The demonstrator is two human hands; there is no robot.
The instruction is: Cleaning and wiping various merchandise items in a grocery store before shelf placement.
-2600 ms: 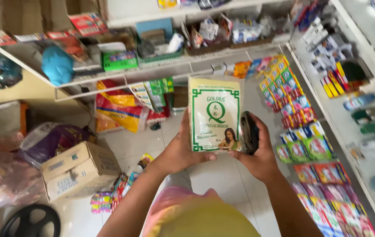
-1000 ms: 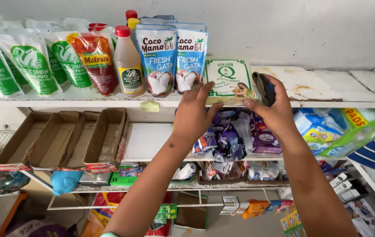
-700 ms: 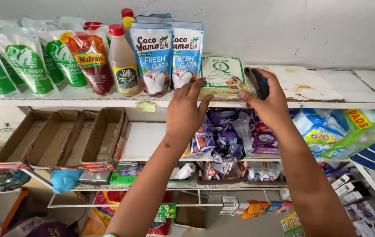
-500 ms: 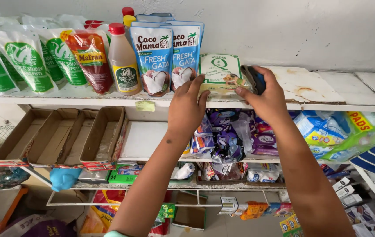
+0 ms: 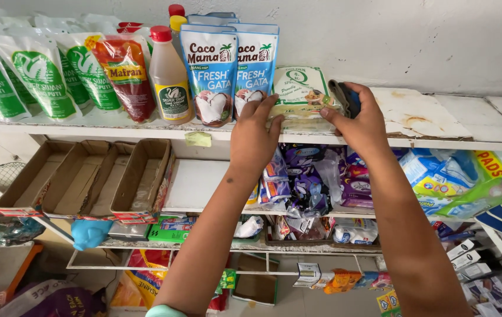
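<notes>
The flat green-and-white printed packet (image 5: pixel 302 97), carried upright moments ago, now lies on the white top shelf (image 5: pixel 468 126), at three o'clock of the blue coconut-milk pouches (image 5: pixel 230 64). The left hand (image 5: pixel 255 135) and right hand (image 5: pixel 361 120) still clasp its edges; the right also pinches a dark wallet-like object (image 5: pixel 345 97).

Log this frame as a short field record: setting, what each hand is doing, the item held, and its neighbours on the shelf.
Setting: shop shelves against a white wall
Left hand: on the left edge of the green-and-white packet
Right hand: on the packet's right edge, also gripping a dark object, kind unclear
Packet: lying on the top shelf
Left neighbours: two blue pouches, brown bottle
</notes>
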